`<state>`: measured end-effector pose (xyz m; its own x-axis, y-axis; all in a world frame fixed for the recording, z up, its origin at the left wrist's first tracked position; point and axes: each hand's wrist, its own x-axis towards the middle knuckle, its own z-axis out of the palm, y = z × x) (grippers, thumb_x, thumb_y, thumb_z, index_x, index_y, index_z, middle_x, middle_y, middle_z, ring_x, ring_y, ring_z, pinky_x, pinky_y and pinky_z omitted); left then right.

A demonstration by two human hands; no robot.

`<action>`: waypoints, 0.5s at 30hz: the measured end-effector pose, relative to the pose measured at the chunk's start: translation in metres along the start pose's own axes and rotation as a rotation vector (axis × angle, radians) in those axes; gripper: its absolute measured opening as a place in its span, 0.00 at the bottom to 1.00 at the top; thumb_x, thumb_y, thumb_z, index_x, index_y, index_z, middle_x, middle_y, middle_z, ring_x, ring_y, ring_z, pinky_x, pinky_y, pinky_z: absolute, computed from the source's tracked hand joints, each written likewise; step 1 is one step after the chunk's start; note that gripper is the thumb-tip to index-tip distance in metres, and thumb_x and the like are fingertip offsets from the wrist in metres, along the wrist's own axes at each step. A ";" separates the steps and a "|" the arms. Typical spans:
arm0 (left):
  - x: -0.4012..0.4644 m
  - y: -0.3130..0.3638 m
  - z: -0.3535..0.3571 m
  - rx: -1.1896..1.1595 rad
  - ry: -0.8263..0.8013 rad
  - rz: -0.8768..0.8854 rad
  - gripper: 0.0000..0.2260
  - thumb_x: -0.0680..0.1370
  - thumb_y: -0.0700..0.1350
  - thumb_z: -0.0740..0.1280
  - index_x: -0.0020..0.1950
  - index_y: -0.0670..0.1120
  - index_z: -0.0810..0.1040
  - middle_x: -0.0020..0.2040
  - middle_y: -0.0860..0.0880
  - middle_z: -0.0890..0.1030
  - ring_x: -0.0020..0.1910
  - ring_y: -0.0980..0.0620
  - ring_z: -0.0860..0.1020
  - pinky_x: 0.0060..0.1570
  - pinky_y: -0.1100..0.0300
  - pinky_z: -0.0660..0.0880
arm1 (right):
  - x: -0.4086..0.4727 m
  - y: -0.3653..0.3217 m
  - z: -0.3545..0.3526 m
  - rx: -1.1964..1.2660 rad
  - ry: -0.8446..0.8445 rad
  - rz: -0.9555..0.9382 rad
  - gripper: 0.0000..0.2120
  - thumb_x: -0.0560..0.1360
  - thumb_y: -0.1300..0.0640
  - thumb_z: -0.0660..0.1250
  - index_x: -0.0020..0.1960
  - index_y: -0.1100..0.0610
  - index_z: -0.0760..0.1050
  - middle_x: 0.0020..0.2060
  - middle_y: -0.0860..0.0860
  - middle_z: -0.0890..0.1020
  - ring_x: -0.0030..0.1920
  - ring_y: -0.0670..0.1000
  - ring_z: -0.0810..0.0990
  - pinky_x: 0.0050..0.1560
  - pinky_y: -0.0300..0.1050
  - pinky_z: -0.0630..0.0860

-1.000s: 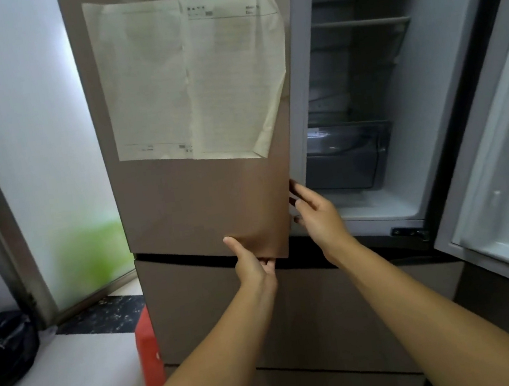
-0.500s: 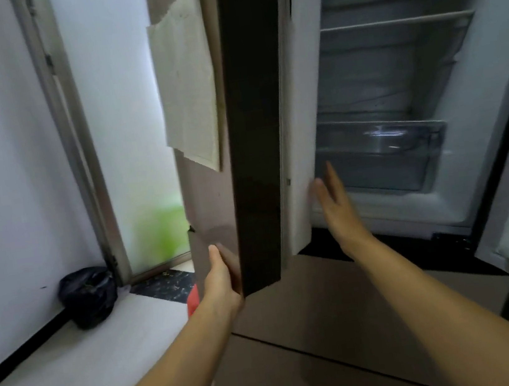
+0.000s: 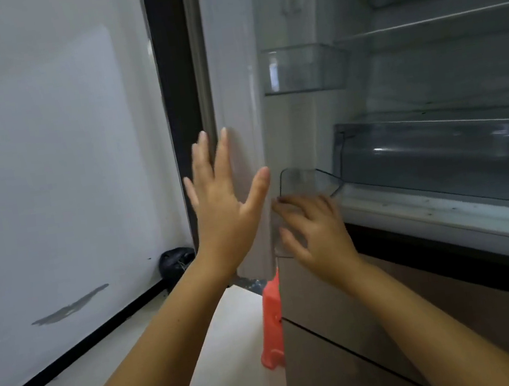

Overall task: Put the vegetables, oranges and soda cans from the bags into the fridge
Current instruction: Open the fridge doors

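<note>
Head view: a person's left hand (image 3: 225,206), fingers spread flat, pressed the open fridge door (image 3: 237,113); the right hand (image 3: 314,230), fingers loosely curled and holding nothing, hovered by the lower door bin (image 3: 297,183). The fridge (image 3: 445,74) stood open.

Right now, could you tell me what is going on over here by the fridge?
A person is opening the fridge. The left hand lies flat and open against the inner side of the left fridge door, which stands swung wide. The right hand is spread by the lower door bin, holding nothing. The shelves and the clear crisper drawer look empty; no groceries are inside.
</note>
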<state>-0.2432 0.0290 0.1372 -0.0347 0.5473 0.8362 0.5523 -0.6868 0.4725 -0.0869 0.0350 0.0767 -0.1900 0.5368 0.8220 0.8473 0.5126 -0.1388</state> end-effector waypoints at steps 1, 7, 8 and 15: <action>0.007 -0.012 0.002 0.029 -0.045 -0.024 0.35 0.74 0.65 0.55 0.76 0.58 0.43 0.78 0.53 0.42 0.77 0.54 0.42 0.74 0.38 0.48 | 0.004 0.002 0.005 0.013 -0.009 -0.026 0.21 0.75 0.49 0.57 0.66 0.53 0.73 0.58 0.52 0.79 0.59 0.51 0.72 0.64 0.50 0.63; 0.039 -0.087 -0.008 0.012 -0.041 -0.029 0.35 0.80 0.49 0.60 0.76 0.50 0.38 0.78 0.49 0.40 0.77 0.53 0.40 0.76 0.56 0.42 | 0.030 -0.006 0.047 -0.029 -0.061 -0.007 0.19 0.77 0.44 0.54 0.55 0.54 0.76 0.49 0.50 0.81 0.53 0.51 0.76 0.68 0.48 0.55; 0.044 -0.096 -0.010 0.006 -0.035 -0.034 0.34 0.80 0.47 0.60 0.77 0.48 0.39 0.79 0.48 0.42 0.77 0.54 0.41 0.74 0.64 0.41 | 0.035 -0.012 0.054 -0.061 -0.040 -0.030 0.17 0.77 0.45 0.55 0.53 0.54 0.76 0.46 0.49 0.81 0.50 0.52 0.77 0.66 0.48 0.56; 0.075 -0.153 -0.019 -0.051 -0.079 -0.117 0.31 0.81 0.43 0.59 0.77 0.46 0.42 0.79 0.49 0.47 0.77 0.54 0.47 0.73 0.63 0.46 | 0.067 -0.049 0.107 -0.130 0.076 0.035 0.12 0.74 0.46 0.59 0.44 0.52 0.76 0.37 0.46 0.79 0.42 0.53 0.77 0.56 0.47 0.60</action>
<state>-0.3466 0.1663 0.1330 -0.0300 0.6595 0.7511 0.5054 -0.6383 0.5806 -0.1941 0.1176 0.0794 -0.1256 0.4981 0.8580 0.9108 0.4008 -0.0994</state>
